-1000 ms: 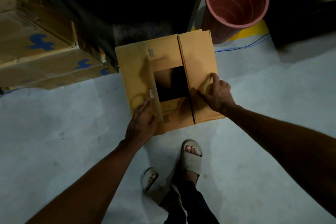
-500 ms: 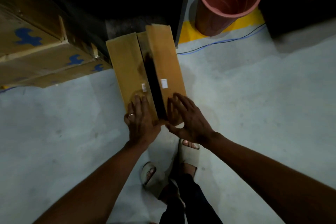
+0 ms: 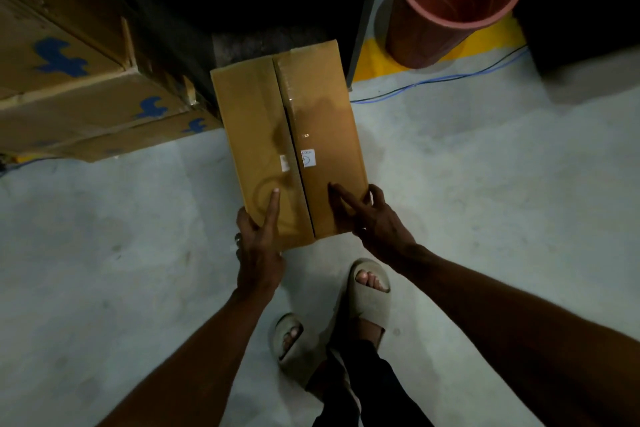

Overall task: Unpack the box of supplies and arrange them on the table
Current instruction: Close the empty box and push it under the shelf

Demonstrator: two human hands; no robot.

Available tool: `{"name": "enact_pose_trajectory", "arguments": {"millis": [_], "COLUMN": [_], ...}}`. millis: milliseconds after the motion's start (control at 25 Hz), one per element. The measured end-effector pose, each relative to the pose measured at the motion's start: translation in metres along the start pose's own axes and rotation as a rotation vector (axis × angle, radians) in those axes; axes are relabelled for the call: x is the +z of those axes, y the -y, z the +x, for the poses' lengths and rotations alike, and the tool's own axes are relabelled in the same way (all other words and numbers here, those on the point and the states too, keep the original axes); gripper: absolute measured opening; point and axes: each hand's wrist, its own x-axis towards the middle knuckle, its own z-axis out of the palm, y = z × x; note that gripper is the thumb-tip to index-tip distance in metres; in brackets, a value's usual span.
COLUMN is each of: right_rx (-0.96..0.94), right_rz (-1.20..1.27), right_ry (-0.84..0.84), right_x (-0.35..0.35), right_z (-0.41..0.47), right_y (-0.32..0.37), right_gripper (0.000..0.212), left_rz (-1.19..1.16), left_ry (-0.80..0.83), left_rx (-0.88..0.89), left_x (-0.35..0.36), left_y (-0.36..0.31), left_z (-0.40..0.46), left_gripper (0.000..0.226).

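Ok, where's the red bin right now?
In the head view the red bin stands at the top right on the floor, over a yellow floor marking, just beyond and right of the cardboard box.

Head view, steeply downward (near floor)

Dim, murky wide-angle view, bowed edges
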Motion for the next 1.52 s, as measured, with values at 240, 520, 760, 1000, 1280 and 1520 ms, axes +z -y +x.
{"name": "enact_pose_trajectory", "arguments": {"millis": [240, 520, 760, 1000, 1280, 1520], "right_rx": [-0.052, 0.093, 0.030, 0.128, 0.076, -0.036], "right_rz": [-0.098, 0.177, -0.021, -0.137, -0.289, -0.504], "right_ry": [-0.123, -0.062, -0.216, -0.242, -0.095, -0.251], "right_x": [-0.018, -0.004, -0.002, -0.044, -0.046, -0.077], "right_z": [-0.002, 0.012, 0.030, 0.073, 0.090, 0.118], "right_y": [-0.008, 0.003, 0.033, 0.042, 0.051, 0.063], "right_gripper": [0.080, 0.110, 0.085, 0.081, 0.098, 0.082], "left_rz": [-0.087, -0.080, -0.014, -0.017, 0.189, 0.342], "left_ry": [-0.067, -0.081, -0.035, 0.006, -0.010, -0.078], "left_rx": [0.092, 0.116, 0.006, 0.058, 0.013, 0.172], "left_x": [-0.012, -0.038, -0.045, -0.042, -0.063, -0.102], "left_y": [-0.002, -0.017, 0.008, 0.003, -0.009, -0.010], "left_z": [0.000, 0.014, 0.038, 0.062, 0.094, 0.119], "left_gripper": [0.111, 0.103, 0.107, 0.110, 0.112, 0.096]}}
